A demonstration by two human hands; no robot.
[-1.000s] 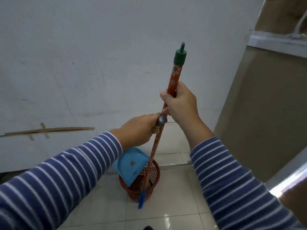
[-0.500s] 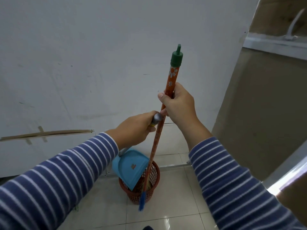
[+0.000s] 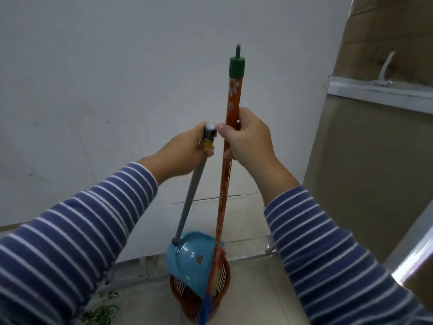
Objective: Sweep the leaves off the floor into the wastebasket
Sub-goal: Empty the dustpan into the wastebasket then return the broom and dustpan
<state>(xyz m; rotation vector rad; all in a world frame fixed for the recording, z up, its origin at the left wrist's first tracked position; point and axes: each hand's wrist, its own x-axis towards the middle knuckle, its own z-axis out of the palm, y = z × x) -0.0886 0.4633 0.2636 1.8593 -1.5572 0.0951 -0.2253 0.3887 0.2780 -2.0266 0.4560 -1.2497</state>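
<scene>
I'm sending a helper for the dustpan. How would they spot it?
Look at the foot of the white wall, where a red mesh wastebasket stands. The dustpan is tipped over it: the only light-blue scoop, on a grey handle.

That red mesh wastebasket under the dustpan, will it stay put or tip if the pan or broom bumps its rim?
The wastebasket looks like thin openwork plastic, so probably light and easy to shove on the glossy tile floor. It is narrow and fairly tall, so a sideways knock from the dustpan at the rim could likely tip it.
</scene>
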